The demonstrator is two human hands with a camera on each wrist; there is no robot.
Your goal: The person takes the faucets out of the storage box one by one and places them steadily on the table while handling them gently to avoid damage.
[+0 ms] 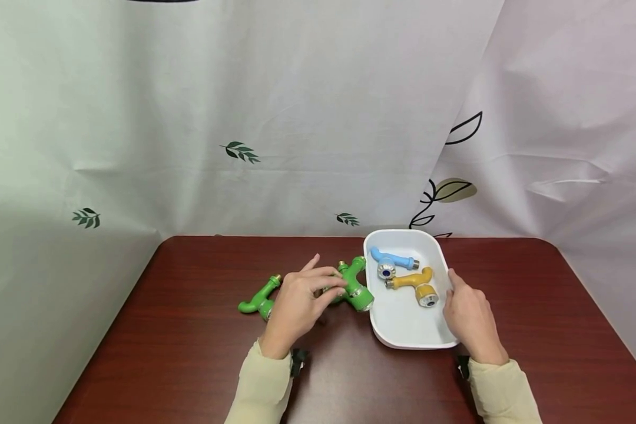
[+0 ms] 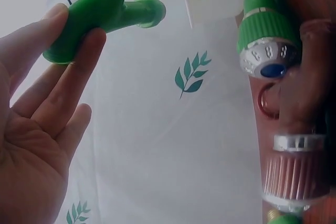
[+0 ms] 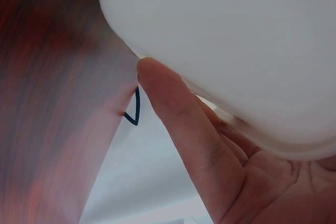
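Observation:
My left hand (image 1: 297, 297) pinches a green tap (image 2: 100, 11) between thumb and fingers, just left of the white tray. Its ribbed green end comes right up to the tray's left rim in the head view. Another green tap (image 2: 268, 30), with a silver and blue cap, shows beside it in the left wrist view. Below that one is a brownish-red tap (image 2: 302, 98), covered by my hand in the head view. My right hand (image 1: 471, 318) grips the right rim of the white tray (image 1: 410, 330), one finger stretched along its outer wall. A blue tap (image 1: 397, 259) and a yellow tap (image 1: 416, 282) lie inside.
One more green tap (image 1: 259, 299) lies on the dark red table (image 1: 191, 330), left of my left hand and partly behind it. A pale curtain (image 1: 297, 118) with leaf prints hangs right behind the table's back edge.

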